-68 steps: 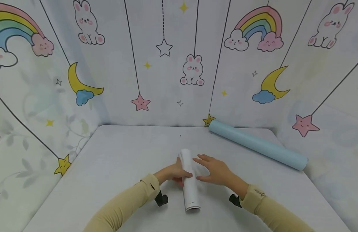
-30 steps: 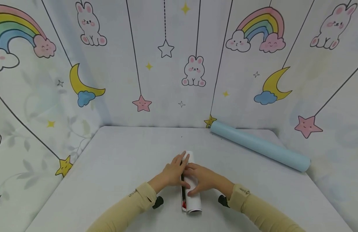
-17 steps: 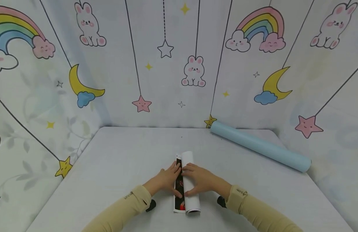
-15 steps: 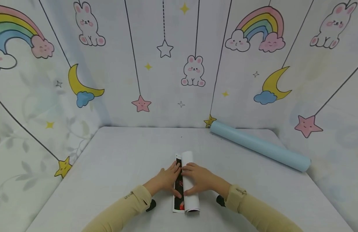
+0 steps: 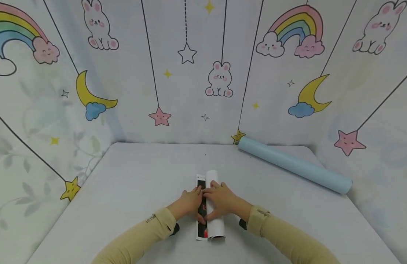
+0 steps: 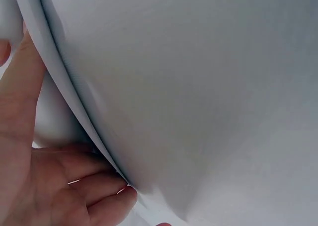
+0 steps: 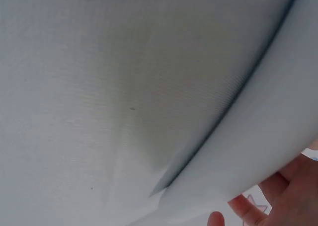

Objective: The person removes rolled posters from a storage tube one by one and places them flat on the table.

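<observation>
A rolled poster (image 5: pixel 216 229) lies lengthwise on the white table, its outside plain white. Along its left side a narrow strip is unrolled, showing a dark print (image 5: pixel 202 229) with red patches and a white border. My left hand (image 5: pixel 189 202) lies on this strip, fingertips and thumb pressing near the roll's left side. In the left wrist view, its fingers (image 6: pixel 107 196) meet the paper's edge. My right hand (image 5: pixel 223 201) reaches across the roll from the right, fingers and thumb bent over it. The right wrist view shows its fingertips (image 7: pixel 243 208) beyond the white curve.
A thick light-blue roll (image 5: pixel 294 165) lies slantwise at the back right of the table (image 5: pixel 150 165). Behind the table hangs a patterned cloth (image 5: pixel 190 91) with rabbits, stars and rainbows. Black wrist devices (image 5: pixel 244 224) show beneath both cuffs.
Earlier, my left hand gripped the closed roll while the right hand hovered beside it. Since then a dark printed strip has opened leftward, and my right hand has come over the roll.
</observation>
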`<state>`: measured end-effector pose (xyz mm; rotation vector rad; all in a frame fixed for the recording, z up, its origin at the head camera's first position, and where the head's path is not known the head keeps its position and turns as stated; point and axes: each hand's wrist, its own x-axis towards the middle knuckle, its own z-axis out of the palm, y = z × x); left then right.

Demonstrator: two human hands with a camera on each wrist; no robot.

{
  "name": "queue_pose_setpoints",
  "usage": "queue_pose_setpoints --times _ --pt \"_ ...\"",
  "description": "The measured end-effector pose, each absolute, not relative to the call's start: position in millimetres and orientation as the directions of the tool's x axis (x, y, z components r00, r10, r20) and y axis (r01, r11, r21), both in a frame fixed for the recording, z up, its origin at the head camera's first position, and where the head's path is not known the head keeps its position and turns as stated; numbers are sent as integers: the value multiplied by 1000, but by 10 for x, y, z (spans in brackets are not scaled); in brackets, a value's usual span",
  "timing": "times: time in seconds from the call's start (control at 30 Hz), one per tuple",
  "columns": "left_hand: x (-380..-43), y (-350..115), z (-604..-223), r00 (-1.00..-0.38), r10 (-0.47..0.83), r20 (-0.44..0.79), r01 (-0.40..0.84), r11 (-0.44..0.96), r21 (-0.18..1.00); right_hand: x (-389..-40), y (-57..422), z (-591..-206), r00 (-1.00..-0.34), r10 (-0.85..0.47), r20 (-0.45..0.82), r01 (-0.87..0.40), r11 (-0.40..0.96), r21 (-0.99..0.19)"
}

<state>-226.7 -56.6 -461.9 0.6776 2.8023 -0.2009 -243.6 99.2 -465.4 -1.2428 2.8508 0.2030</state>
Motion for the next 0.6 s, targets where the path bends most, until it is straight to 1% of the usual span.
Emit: queue_pose_setpoints --times 0.13,0.37,0.6 --pt "-2270 -581 -4606 -861 426 -277 459 886 -67 -2436 961 -4666 -701 -706 -100 -712 686 149" --pt "-2317 -629 -4669 -872 389 -296 446 881 -159 -2448 970 -4654 -741 -662 -112 -665 703 252" --pt "-2360 -654 -4678 -872 394 -290 457 869 -192 -2470 962 -4642 -741 -661 -117 -652 667 360"
